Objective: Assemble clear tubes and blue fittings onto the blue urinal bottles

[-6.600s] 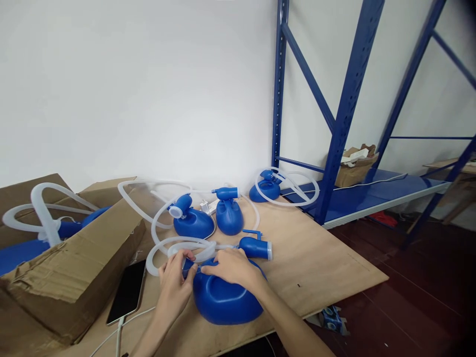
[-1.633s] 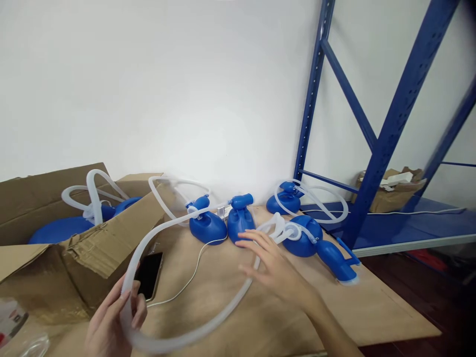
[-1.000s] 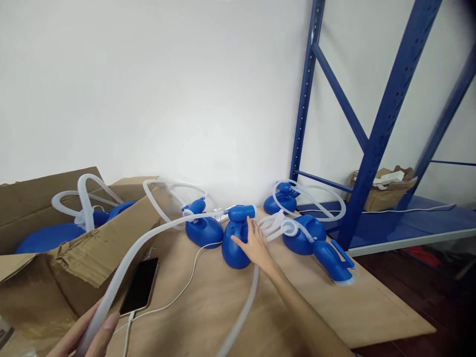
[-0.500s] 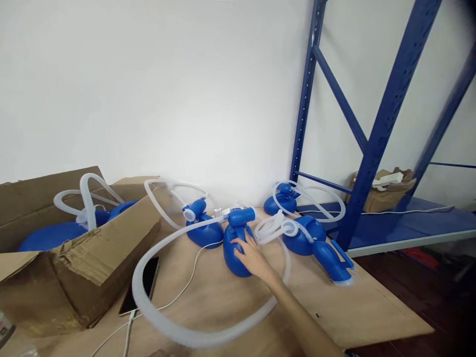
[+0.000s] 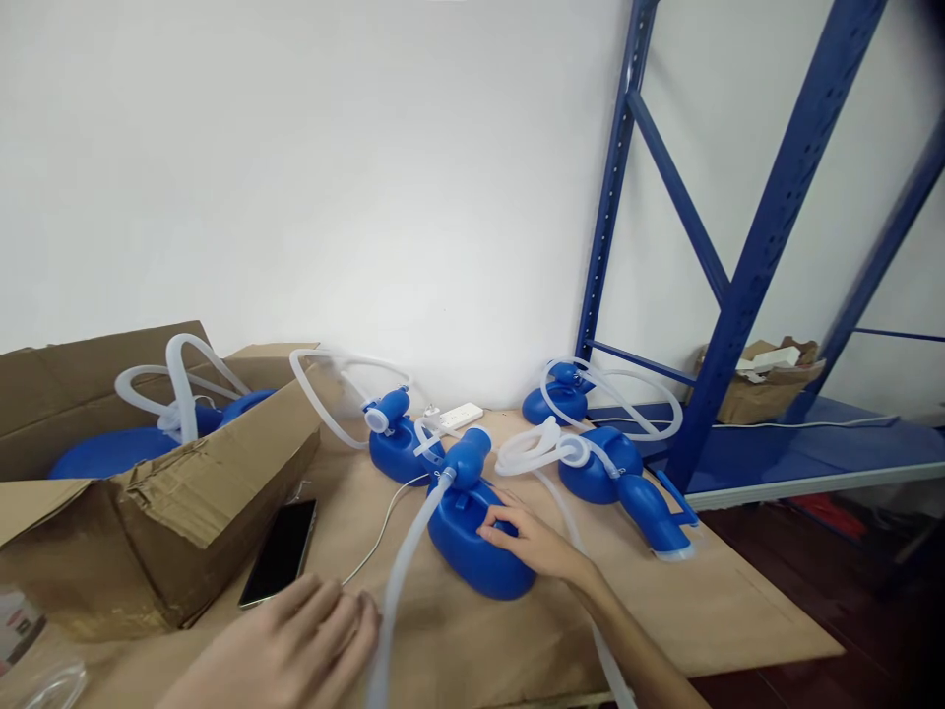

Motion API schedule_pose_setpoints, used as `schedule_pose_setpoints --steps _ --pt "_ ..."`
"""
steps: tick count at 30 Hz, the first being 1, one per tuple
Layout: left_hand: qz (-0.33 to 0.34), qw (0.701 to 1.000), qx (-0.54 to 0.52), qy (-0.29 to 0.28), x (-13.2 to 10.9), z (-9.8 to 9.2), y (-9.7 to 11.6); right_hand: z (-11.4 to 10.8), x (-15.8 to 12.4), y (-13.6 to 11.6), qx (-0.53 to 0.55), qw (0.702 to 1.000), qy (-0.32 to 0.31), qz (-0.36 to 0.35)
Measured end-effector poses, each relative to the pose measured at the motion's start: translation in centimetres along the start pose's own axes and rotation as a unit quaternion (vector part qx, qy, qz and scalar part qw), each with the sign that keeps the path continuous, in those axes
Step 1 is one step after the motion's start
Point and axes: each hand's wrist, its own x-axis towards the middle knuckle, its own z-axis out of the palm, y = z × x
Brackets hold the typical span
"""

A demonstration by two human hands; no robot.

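Note:
A blue plastic urinal bottle lies tilted on the table, with its spout toward the wall and its base toward me. My right hand is closed on its right side, with the thumb and fingers bent at the handle area. From the bottle's neck a translucent hose runs down out of the picture. My left hand, slightly blurred, hovers just left of that hose with its fingers loosely bent. It appears to hold nothing, and its thumb is hidden.
More blue urinal bottles with coiled hoses stand behind and to the right. A cardboard box holding others sits at left, beside a phone and a cable. A white power strip lies near the wall. Blue shelving rises at right.
The bottle under my right hand has turned, its base swinging right and nearer me. Its hose has swung from a wide loop to hanging down. My left hand has come in from below.

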Motion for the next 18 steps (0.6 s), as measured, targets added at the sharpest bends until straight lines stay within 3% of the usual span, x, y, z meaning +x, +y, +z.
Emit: schedule_pose_setpoints --steps 1,3,6,9,11,14,16,18 --pt "0.113 0.989 0.075 -0.058 1.6 0.2 0.5 -0.4 0.0 -0.3 0.010 1.000 -0.008 0.004" --pt "0.308 0.923 0.200 -0.113 4.1 0.7 1.1 -0.9 0.2 -0.8 0.035 0.999 -0.019 0.029" --pt "0.446 0.836 0.284 -0.149 6.2 1.8 1.3 -0.9 1.0 -1.4 0.091 0.993 0.030 0.065" --pt "0.468 0.819 0.284 -0.173 7.0 3.1 1.4 -0.8 1.9 -2.4 0.162 0.976 0.133 0.058" --pt "0.464 0.817 0.289 -0.184 7.2 4.0 1.7 -1.2 2.4 -3.5 0.162 0.971 0.161 0.071" --pt "0.455 0.816 0.300 -0.192 7.4 5.6 2.1 -2.2 2.1 -6.8 0.101 0.976 0.180 0.062" --pt "0.447 0.822 0.289 -0.203 7.2 6.9 2.3 -2.3 1.1 -10.2 0.082 0.981 0.175 -0.009" --pt "0.394 0.846 0.279 -0.223 6.9 8.6 2.4 -0.9 0.0 -13.9 0.059 0.988 0.109 -0.094"
